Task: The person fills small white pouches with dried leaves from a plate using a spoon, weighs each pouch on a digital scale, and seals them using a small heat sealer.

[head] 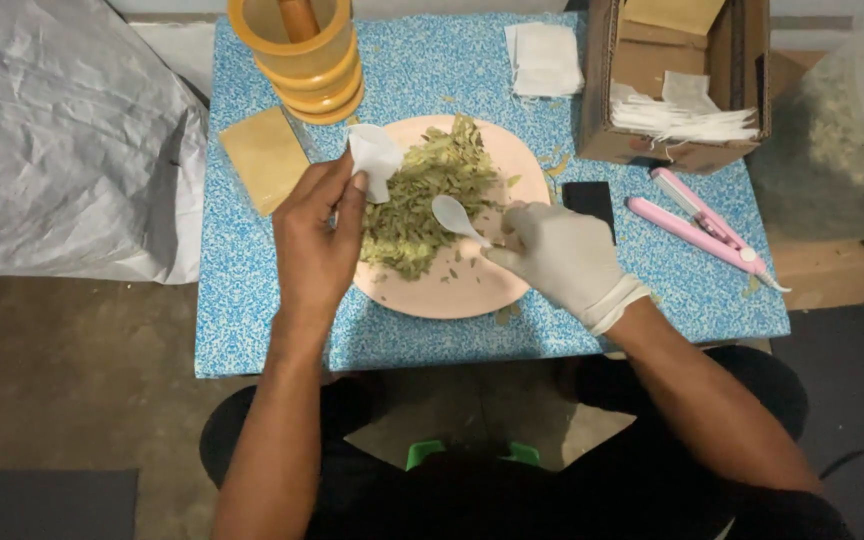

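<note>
Small white sachet [374, 158]: pinched at its lower edge between thumb and fingertips of bare left hand [315, 240], grip clamped on it; held over the left rim of the pink plate [472, 290].
White plastic spoon [455, 217]: handle clamped in grip of gloved right hand [564, 258], bowl upward, just beside the dried green leaves [427, 195] heaped on the plate.
Blue patterned tabletop [252, 310]: carries plate, orange mortar with pestle [302, 50], tan pad [265, 158], stack of white sachets [544, 58], cardboard box [672, 80], pink heat sealer [702, 228].
</note>
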